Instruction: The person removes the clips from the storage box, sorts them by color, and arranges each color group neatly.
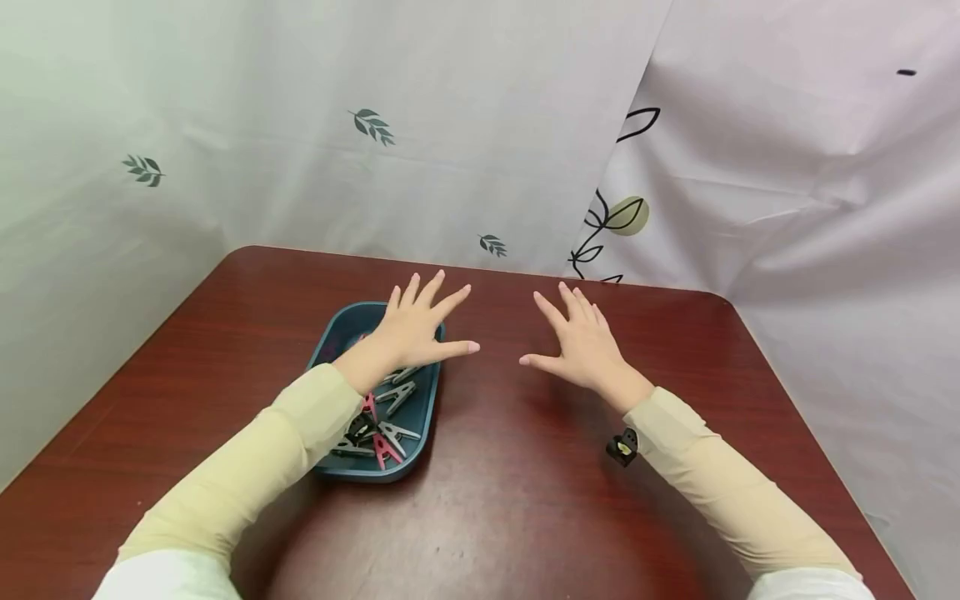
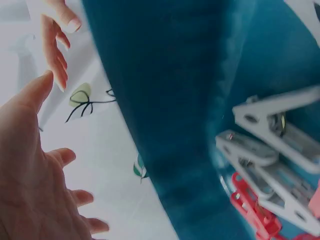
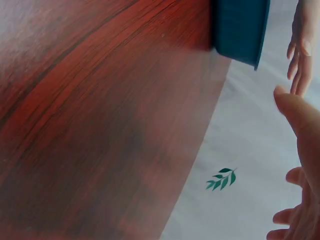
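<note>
My left hand (image 1: 411,329) hovers over the right side of a blue plastic basket (image 1: 430,417), fingers spread and holding nothing. Grey and pink clothespins (image 1: 397,397) lie loose in the basket, some of them hidden under the left hand and forearm. In the left wrist view, grey clothespins (image 2: 270,165) and a red-pink clothespin (image 2: 255,210) show close up beside the basket wall. My right hand (image 1: 583,342) is held above the table to the right of the basket, its fingers also spread, with nothing in it.
The basket stands on a dark red wooden table (image 1: 510,483), left of the middle. A white curtain (image 1: 465,125) with leaf prints hangs behind the table and along its sides. A small black wrist camera (image 1: 622,447) sits on the right sleeve.
</note>
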Motion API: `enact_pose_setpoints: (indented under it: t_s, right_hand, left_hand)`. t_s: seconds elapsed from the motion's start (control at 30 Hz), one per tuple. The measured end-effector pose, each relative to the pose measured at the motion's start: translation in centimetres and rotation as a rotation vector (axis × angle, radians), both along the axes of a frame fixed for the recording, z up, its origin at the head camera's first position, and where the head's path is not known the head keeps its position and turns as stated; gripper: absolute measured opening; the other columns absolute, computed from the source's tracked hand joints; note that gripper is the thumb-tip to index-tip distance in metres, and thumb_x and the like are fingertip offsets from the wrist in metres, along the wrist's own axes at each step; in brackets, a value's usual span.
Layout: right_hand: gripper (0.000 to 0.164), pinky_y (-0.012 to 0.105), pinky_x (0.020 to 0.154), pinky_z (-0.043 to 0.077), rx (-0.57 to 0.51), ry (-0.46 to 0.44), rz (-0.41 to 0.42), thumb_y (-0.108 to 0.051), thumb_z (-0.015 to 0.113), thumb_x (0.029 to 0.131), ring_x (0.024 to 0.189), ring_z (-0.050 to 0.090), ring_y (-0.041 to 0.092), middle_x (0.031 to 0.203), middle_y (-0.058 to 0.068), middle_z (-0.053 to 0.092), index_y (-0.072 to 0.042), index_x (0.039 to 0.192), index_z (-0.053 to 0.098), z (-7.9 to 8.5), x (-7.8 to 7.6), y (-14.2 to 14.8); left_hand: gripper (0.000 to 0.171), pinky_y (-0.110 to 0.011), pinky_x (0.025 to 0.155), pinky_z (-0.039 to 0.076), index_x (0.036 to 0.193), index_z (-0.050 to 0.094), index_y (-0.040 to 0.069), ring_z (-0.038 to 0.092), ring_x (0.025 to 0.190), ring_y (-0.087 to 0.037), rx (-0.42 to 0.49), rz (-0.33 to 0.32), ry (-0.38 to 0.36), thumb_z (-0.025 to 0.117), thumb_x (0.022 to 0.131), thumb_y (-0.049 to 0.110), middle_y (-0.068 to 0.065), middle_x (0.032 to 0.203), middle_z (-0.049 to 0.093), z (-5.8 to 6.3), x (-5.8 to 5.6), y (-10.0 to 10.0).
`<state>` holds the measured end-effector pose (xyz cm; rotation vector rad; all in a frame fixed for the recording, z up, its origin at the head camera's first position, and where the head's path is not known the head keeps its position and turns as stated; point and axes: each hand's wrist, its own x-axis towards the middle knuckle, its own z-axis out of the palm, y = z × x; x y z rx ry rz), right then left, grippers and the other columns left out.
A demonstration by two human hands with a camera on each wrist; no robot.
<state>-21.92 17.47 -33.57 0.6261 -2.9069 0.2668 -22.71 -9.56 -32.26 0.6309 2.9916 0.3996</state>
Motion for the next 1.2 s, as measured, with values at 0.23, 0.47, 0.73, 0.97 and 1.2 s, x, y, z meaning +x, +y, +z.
enact_pose_setpoints:
  t_s: [0.23, 0.47, 0.73, 0.97, 1.2]
  right_hand:
    - [0.086, 0.06, 0.109, 0.027, -0.044, 0.092, 0.105, -0.049, 0.072, 0.078, 0.14, 0.024, 0.041, 0.151, 0.024, 0.028, -0.015, 0.148, 0.035, 0.8, 0.4, -0.7]
    - [0.075, 0.058, 0.103, 0.036, -0.105, 0.197, 0.198, -0.038, 0.075, 0.078, 0.133, 0.037, 0.041, 0.143, 0.023, 0.041, -0.009, 0.14, 0.046, 1.6, 0.9, -1.7]
    - [0.058, 0.053, 0.1, 0.04, -0.156, 0.27, 0.295, -0.024, 0.075, 0.08, 0.124, 0.047, 0.036, 0.134, 0.02, 0.051, -0.005, 0.131, 0.055, 2.7, 1.4, -3.4]
    - [0.059, 0.049, 0.104, 0.039, -0.129, 0.256, 0.373, -0.021, 0.076, 0.08, 0.126, 0.046, 0.034, 0.133, 0.018, 0.051, -0.005, 0.133, 0.054, 3.4, 1.1, -5.2]
    - [0.059, 0.042, 0.106, 0.039, -0.105, 0.142, 0.429, -0.023, 0.074, 0.083, 0.126, 0.046, 0.029, 0.133, 0.015, 0.052, -0.006, 0.135, 0.052, 3.8, 1.0, -7.1]
  left_hand:
    - [0.085, -0.065, 0.112, 0.013, 0.153, 0.017, 0.03, 0.006, 0.144, -0.044, 0.059, 0.01, -0.049, 0.054, 0.085, 0.064, -0.015, 0.159, 0.004, 1.3, 0.4, -1.7]
    - [0.084, -0.069, 0.105, 0.024, 0.153, 0.021, 0.022, 0.013, 0.141, -0.046, 0.108, 0.016, -0.023, 0.062, 0.086, 0.052, -0.02, 0.158, 0.006, 2.4, 0.8, -3.7]
    - [0.081, -0.069, 0.099, 0.033, 0.152, 0.023, 0.016, 0.019, 0.138, -0.048, 0.161, 0.015, -0.015, 0.066, 0.086, 0.036, -0.025, 0.155, 0.013, 3.3, 1.3, -5.8]
    - [0.076, -0.068, 0.103, 0.028, 0.15, 0.026, 0.008, 0.023, 0.137, -0.046, 0.219, 0.027, -0.023, 0.067, 0.088, 0.027, -0.026, 0.152, 0.021, 3.1, 1.3, -7.6]
    - [0.072, -0.065, 0.106, 0.027, 0.148, 0.027, 0.002, 0.026, 0.136, -0.044, 0.246, 0.035, -0.038, 0.065, 0.09, 0.023, -0.026, 0.148, 0.028, 2.3, 1.0, -9.5]
